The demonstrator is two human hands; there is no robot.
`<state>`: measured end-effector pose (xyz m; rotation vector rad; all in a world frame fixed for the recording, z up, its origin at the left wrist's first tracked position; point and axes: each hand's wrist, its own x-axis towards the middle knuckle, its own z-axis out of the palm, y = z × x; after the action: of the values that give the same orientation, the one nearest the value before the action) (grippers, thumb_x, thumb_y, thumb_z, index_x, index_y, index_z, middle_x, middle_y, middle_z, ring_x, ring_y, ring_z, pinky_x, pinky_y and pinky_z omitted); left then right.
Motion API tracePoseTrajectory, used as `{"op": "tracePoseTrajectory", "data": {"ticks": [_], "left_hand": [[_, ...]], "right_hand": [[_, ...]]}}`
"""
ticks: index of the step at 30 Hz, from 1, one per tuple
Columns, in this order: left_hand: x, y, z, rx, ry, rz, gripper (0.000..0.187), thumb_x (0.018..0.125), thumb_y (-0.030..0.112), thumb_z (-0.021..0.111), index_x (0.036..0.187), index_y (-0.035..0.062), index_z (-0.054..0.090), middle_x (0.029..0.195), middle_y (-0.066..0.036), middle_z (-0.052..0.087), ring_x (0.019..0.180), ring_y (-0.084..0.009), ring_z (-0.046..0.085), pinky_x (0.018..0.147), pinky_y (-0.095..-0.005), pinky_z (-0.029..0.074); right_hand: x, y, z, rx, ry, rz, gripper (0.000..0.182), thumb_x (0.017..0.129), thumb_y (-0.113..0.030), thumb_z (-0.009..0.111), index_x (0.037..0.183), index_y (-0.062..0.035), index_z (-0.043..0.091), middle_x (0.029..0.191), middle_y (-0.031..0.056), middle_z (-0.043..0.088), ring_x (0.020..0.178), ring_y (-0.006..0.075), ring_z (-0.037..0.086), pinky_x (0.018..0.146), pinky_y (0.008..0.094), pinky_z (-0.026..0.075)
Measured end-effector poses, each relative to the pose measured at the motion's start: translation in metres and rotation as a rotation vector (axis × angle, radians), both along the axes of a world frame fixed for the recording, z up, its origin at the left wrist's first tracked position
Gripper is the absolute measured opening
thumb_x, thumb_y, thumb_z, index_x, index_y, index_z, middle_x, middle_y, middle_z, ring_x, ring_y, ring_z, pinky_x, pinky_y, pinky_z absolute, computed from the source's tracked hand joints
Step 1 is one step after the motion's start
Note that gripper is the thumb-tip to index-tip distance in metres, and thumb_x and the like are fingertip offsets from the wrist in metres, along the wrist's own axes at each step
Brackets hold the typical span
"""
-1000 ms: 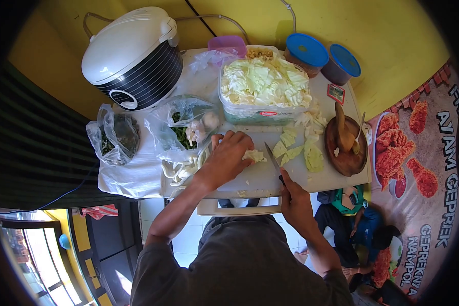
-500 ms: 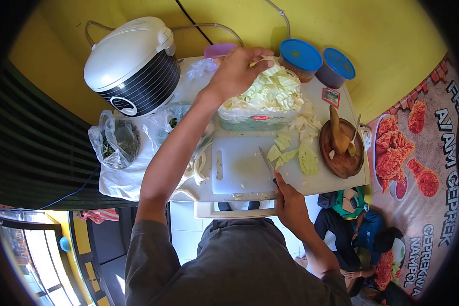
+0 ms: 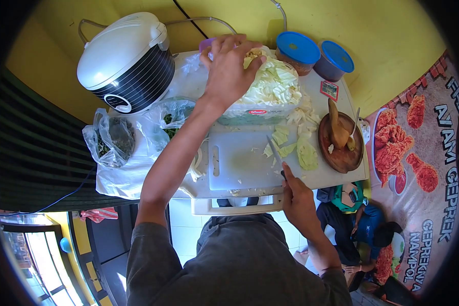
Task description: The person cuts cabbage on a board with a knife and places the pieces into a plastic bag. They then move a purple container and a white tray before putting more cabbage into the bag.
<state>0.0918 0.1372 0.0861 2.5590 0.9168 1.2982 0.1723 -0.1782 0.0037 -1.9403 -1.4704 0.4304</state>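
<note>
My left hand [image 3: 231, 71] is over the back left of a clear plastic container [image 3: 250, 116] heaped with cut cabbage [image 3: 275, 86]. Its fingers are spread, and the fingertips reach past the heap near a purple container [image 3: 207, 44]. In my right hand [image 3: 300, 201] is a knife [image 3: 274, 149], gripped by its dark handle, the blade pointing away from me over the right edge of a white cutting board [image 3: 239, 163]. Loose cabbage pieces [image 3: 306, 154] lie just right of the blade.
A rice cooker [image 3: 127, 61] and plastic bags of greens [image 3: 111, 140] stand left. Two blue-lidded tubs [image 3: 298, 53] sit at the back right. On the right is a brown mortar [image 3: 325, 145] with a pestle [image 3: 336, 127]. People [image 3: 364, 229] sit beyond the table's right side.
My left hand has shifted left and its fingers have spread. The knife in my right hand has moved slightly right. The whole view has shifted a little.
</note>
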Motion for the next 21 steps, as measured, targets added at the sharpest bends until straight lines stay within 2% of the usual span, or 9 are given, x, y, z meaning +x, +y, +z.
{"op": "tracePoseTrajectory", "data": {"ticks": [2,5,7,12,13,18,21], "left_hand": [[-0.010,-0.024,0.002,0.104,-0.212,0.025,0.029,0.093,0.025,0.078,0.120,0.0159,0.076,0.129,-0.013,0.068,0.131,-0.0318,0.053,0.110,-0.0539,0.035],[-0.042,-0.068,-0.003,0.001,-0.266,-0.141,0.029,0.091,0.019,0.080,0.118,0.0109,0.076,0.127,-0.011,0.069,0.125,-0.0307,0.057,0.105,-0.0443,0.043],[-0.061,-0.096,-0.028,-0.119,-0.178,-0.281,0.029,0.090,0.015,0.081,0.117,0.0074,0.076,0.126,-0.011,0.069,0.120,-0.0310,0.060,0.102,-0.0434,0.046],[-0.081,-0.130,-0.088,-0.262,0.151,-0.135,0.036,0.088,0.024,0.084,0.118,0.0072,0.076,0.121,-0.009,0.068,0.114,-0.0296,0.060,0.096,-0.0444,0.044],[-0.081,-0.135,-0.097,-0.231,0.194,-0.092,0.039,0.086,0.029,0.084,0.119,0.0084,0.077,0.121,-0.007,0.068,0.114,-0.0277,0.059,0.097,-0.0448,0.040],[-0.074,-0.152,-0.110,-0.203,0.296,-0.022,0.038,0.085,0.033,0.083,0.115,0.0089,0.077,0.124,-0.005,0.067,0.116,-0.0253,0.057,0.101,-0.0472,0.035],[-0.077,-0.154,-0.109,-0.274,0.291,-0.042,0.036,0.086,0.031,0.083,0.114,0.0097,0.075,0.119,-0.004,0.068,0.112,-0.0236,0.060,0.100,-0.0476,0.035]], "right_hand": [[0.008,0.003,0.005,-0.026,-0.007,-0.055,0.051,0.100,0.003,0.057,0.151,-0.0042,0.053,0.097,0.0296,0.069,0.084,0.0453,0.070,0.077,0.0462,0.055],[0.021,0.008,0.001,-0.007,-0.050,-0.108,0.048,0.100,0.003,0.057,0.148,-0.0006,0.055,0.101,0.0305,0.070,0.086,0.0469,0.070,0.077,0.0484,0.054],[0.021,0.009,0.001,-0.062,-0.061,-0.104,0.048,0.100,0.002,0.057,0.148,0.0000,0.055,0.099,0.0307,0.069,0.086,0.0469,0.070,0.077,0.0486,0.054],[0.001,0.007,0.008,-0.136,-0.031,-0.048,0.048,0.100,0.002,0.057,0.148,-0.0016,0.055,0.094,0.0310,0.069,0.085,0.0472,0.070,0.077,0.0489,0.054],[-0.005,0.005,0.010,-0.141,-0.020,-0.038,0.049,0.100,0.002,0.057,0.149,-0.0021,0.055,0.093,0.0310,0.069,0.084,0.0472,0.070,0.076,0.0488,0.054],[-0.014,0.002,0.017,-0.140,0.029,-0.010,0.049,0.101,0.001,0.057,0.150,-0.0045,0.055,0.092,0.0304,0.069,0.082,0.0466,0.070,0.074,0.0463,0.055],[-0.005,0.001,0.008,-0.040,-0.033,0.013,0.053,0.100,0.000,0.058,0.153,-0.0041,0.051,0.084,0.0248,0.067,0.071,0.0408,0.070,0.066,0.0484,0.055]]}}
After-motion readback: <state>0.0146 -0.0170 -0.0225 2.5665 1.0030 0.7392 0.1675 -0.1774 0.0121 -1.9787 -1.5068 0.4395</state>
